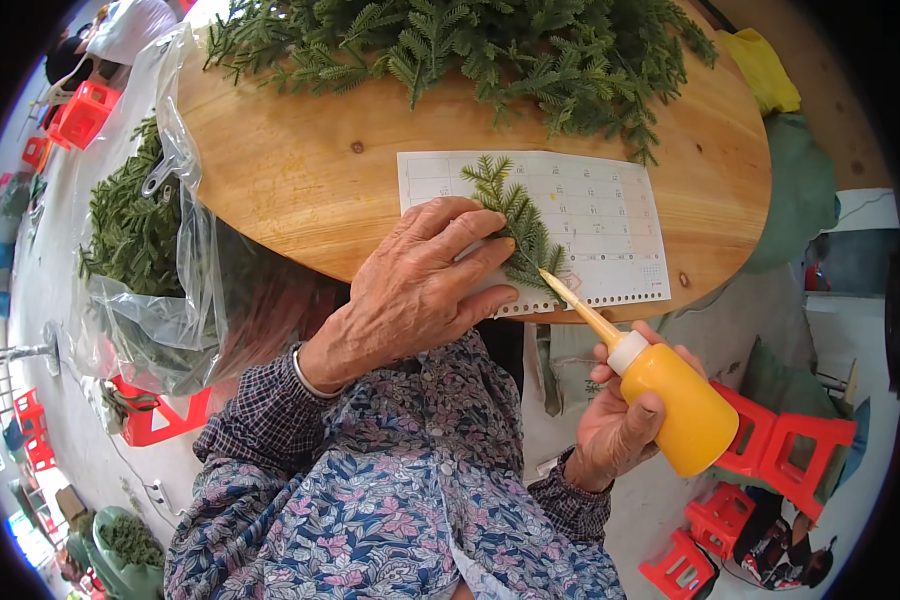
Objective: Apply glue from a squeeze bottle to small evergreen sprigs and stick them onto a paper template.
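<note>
Nearest us, our right hand (620, 420) clasps the yellow squeeze bottle (670, 400), nozzle touching the lower end of the fern sprig (518, 222) that our left hand (420, 280) presses flat near the worktop's (290, 170) front edge.

Round wooden surface (300, 170). A heap of green fir sprigs (490, 50) lies along its far edge; a white calendar sheet (600, 220) lies near the front edge, one sprig (515, 215) on it.

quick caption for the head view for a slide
Left hand pins a green sprig on a calendar sheet while the right hand touches a yellow squeeze bottle's nozzle to its stem.
</note>
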{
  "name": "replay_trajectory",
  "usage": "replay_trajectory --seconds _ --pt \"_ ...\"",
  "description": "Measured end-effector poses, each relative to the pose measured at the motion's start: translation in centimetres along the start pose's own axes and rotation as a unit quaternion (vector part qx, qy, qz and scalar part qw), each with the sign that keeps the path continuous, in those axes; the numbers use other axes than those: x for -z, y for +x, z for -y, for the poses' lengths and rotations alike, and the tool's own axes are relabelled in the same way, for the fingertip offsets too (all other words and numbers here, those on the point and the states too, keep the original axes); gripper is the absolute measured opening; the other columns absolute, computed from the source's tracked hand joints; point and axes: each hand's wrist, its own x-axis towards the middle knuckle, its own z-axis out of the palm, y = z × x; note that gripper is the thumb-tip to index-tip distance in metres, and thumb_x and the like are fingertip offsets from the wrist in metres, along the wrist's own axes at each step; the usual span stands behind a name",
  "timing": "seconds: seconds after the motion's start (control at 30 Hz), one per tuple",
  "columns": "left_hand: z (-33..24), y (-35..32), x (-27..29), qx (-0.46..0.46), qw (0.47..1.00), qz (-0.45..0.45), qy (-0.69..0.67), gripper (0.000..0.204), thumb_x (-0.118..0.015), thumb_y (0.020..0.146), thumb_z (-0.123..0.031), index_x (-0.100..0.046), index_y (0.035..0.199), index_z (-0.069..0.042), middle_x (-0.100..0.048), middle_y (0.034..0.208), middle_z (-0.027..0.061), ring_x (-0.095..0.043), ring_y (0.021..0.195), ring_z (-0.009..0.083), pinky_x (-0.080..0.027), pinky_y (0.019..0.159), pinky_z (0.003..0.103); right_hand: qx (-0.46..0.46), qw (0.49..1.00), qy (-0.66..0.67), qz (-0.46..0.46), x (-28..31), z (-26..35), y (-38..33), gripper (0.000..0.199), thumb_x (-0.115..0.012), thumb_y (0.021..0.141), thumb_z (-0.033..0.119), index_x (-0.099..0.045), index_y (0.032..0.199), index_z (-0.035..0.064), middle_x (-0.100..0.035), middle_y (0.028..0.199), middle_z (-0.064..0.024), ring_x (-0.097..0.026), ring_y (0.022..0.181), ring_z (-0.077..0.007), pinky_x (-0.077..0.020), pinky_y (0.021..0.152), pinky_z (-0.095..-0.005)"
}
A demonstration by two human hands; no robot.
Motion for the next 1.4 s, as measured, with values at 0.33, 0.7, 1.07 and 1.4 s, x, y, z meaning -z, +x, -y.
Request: replay_trajectory --seconds 0.33,0.7,1.07,1.4 --pt "0.0 -0.1 -0.4 -0.004 1.0 0.001 -0.002 0.031 -0.07 0.079 -0.024 -0.064 0.103 -0.005 -0.055 0.114 0.0069 -0.052 0.108 0.0257 -0.045 0.091 0.036 0.001 1.0 -0.016 -0.013 0.8 0.2 -0.2 0.06 -0.068 0.079 0.04 -0.04 0.124 0.0116 -0.06 0.112 -0.0217 -0.063 0.074 -0.0282 -0.0522 0.054 -0.0268" --pt "-0.3 0.0 -0.3 -0.004 1.0 -0.009 -0.005 0.032 -0.074 0.075 -0.021 -0.066 0.101 -0.004 -0.057 0.115 0.0077 -0.054 0.108 0.0262 -0.047 0.09 0.037 0.003 0.999 -0.028 -0.032 1.4 0.7 -0.5 0.061 -0.068 0.08 0.043 -0.041 0.124 0.0112 -0.061 0.11 -0.0207 -0.062 0.072 -0.0274 -0.0511 0.053 -0.0266" --pt "-0.2 -0.1 -0.3 -0.007 1.0 -0.01 -0.007 0.03 -0.072 0.077 -0.021 -0.065 0.101 -0.005 -0.056 0.112 0.0063 -0.054 0.105 0.025 -0.046 0.09 0.035 0.013 0.999 -0.033 -0.04 2.0 0.5 -1.0 0.061 -0.068 0.081 0.044 -0.041 0.124 0.0109 -0.06 0.11 -0.0207 -0.062 0.07 -0.0273 -0.0513 0.054 -0.0266" --pt "0.0 -0.5 -0.3 -0.003 1.0 -0.009 -0.008 0.029 -0.072 0.077 -0.02 -0.065 0.1 -0.005 -0.056 0.111 0.0064 -0.054 0.105 0.0245 -0.047 0.088 0.035 0.006 0.999 -0.029 -0.036 2.3 0.3 -1.6 0.06 -0.067 0.082 0.044 -0.041 0.125 0.0109 -0.061 0.11 -0.0211 -0.062 0.068 -0.0268 -0.0518 0.055 -0.0267"
